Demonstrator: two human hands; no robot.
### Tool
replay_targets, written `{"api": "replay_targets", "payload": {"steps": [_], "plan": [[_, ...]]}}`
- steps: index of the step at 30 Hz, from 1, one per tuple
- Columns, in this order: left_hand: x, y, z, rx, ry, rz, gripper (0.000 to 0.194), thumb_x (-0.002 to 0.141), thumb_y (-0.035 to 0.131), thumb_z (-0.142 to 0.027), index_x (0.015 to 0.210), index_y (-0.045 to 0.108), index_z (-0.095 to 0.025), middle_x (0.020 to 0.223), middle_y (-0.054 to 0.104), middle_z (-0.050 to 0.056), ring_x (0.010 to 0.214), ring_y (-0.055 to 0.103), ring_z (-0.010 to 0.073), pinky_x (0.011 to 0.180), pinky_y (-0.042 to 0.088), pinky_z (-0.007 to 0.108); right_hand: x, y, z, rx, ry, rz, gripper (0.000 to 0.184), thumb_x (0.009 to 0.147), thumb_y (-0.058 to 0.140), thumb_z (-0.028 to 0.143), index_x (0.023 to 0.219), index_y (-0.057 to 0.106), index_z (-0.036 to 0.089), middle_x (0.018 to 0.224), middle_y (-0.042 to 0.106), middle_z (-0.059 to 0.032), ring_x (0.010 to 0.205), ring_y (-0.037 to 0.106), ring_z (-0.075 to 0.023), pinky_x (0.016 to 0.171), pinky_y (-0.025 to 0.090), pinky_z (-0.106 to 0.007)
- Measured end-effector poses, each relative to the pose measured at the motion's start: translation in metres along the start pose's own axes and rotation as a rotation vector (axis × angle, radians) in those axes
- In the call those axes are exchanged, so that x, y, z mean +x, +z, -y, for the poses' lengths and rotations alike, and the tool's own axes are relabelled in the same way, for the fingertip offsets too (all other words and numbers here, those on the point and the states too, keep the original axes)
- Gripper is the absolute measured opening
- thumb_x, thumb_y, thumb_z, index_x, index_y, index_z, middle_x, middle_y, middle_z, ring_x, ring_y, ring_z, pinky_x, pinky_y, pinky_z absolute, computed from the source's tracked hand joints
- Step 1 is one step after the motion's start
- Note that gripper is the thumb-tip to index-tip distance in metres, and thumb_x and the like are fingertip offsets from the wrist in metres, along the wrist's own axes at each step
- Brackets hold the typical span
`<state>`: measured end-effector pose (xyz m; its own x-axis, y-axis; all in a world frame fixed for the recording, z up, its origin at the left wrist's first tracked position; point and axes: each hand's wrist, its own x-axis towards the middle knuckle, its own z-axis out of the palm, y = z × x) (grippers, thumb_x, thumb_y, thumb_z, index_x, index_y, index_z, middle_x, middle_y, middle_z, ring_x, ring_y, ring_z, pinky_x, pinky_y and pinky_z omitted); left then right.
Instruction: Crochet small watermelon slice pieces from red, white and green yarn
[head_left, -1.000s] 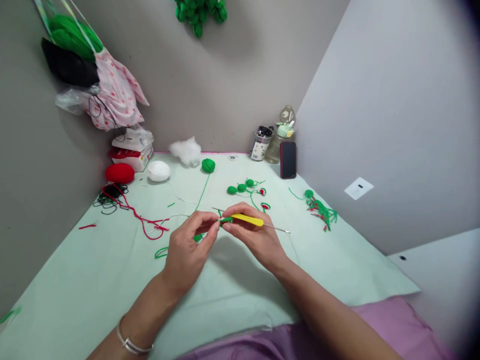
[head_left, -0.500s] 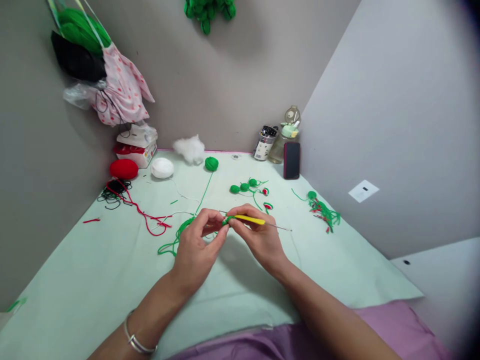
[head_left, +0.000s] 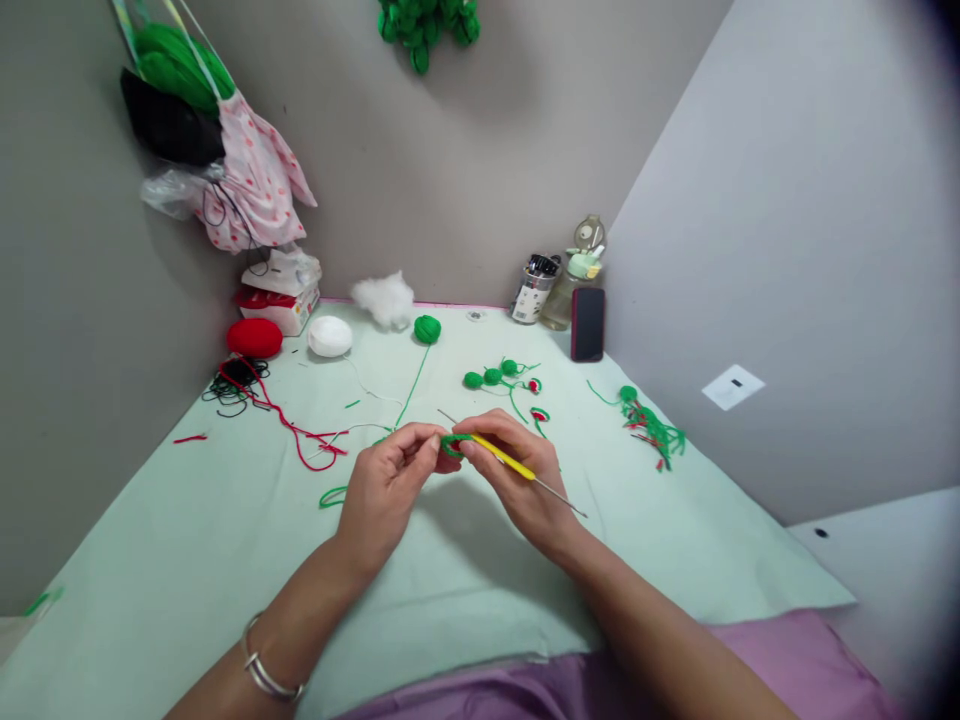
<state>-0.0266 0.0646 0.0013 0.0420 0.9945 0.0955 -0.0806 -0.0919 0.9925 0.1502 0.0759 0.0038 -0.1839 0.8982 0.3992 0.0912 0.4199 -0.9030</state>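
Between my two hands, over the middle of the table, is a small green and red crochet piece. My left hand pinches its left side with thumb and fingertips. The fingers of my right hand close on its right side and also carry a crochet hook with a yellow handle. The hook's metal shaft points down to the right, and a thin tip shows above the fingers at the left. A loop of green yarn lies beside my left hand. Green yarn runs back to a green yarn ball.
Red and white yarn balls sit at the back left, near tangled black yarn and white stuffing. Small green crochet balls lie behind my right hand. A phone, pen holder and bottle stand back right.
My hands have turned the crochet piece, so its red part shows more. The crochet hook has tilted, its right end now lower. The camera view has shifted slightly.
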Motion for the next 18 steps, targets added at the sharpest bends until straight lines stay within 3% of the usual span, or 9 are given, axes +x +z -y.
{"api": "replay_targets", "payload": {"steps": [5,8,11,14,18], "plan": [[-0.0040,0.0045,-0.0013,-0.033,0.023,-0.002,0.016,0.097,0.071,-0.037,0.093,0.074,-0.022,0.093,0.077,0.002,0.085,0.076,0.0189,0.087,0.060,0.031,-0.0013,0.0018,-0.0041,-0.025,-0.016,-0.050,0.007,0.098,0.075,0.032,0.099,0.081,0.028,0.094,0.074,-0.0042,0.085,0.069,-0.0193,0.076,0.054,-0.033],[-0.0053,0.0063,-0.0019,-0.066,0.024,-0.017,0.012,0.090,0.080,-0.031,0.093,0.072,-0.022,0.092,0.075,0.000,0.089,0.075,0.0183,0.086,0.060,0.028,-0.0017,0.0024,-0.0053,-0.007,-0.029,-0.043,0.007,0.098,0.075,0.033,0.099,0.081,0.028,0.094,0.073,-0.0038,0.082,0.070,-0.0184,0.075,0.056,-0.033],[-0.0034,0.0051,-0.0018,-0.120,0.003,-0.002,0.009,0.090,0.079,-0.027,0.095,0.075,-0.021,0.091,0.076,0.000,0.087,0.075,0.0177,0.087,0.061,0.029,-0.0015,0.0018,-0.0038,-0.003,-0.019,-0.035,0.007,0.097,0.076,0.031,0.098,0.082,0.028,0.094,0.074,-0.0037,0.083,0.070,-0.0185,0.076,0.056,-0.032],[0.0009,0.0015,-0.0011,-0.202,-0.037,0.044,0.011,0.091,0.077,-0.028,0.100,0.078,-0.022,0.088,0.076,0.000,0.082,0.075,0.0170,0.086,0.064,0.032,-0.0006,-0.0003,-0.0005,-0.006,-0.023,0.004,0.008,0.097,0.076,0.028,0.101,0.082,0.028,0.094,0.073,-0.0035,0.085,0.070,-0.0185,0.076,0.055,-0.032],[0.0044,-0.0020,-0.0018,-0.309,-0.092,0.074,0.006,0.088,0.077,-0.027,0.089,0.078,-0.021,0.088,0.075,0.000,0.081,0.073,0.0157,0.082,0.065,0.030,0.0009,-0.0033,0.0036,-0.069,-0.125,0.082,0.013,0.099,0.073,0.026,0.107,0.083,0.027,0.095,0.074,-0.0042,0.087,0.068,-0.0184,0.079,0.054,-0.032]]}}
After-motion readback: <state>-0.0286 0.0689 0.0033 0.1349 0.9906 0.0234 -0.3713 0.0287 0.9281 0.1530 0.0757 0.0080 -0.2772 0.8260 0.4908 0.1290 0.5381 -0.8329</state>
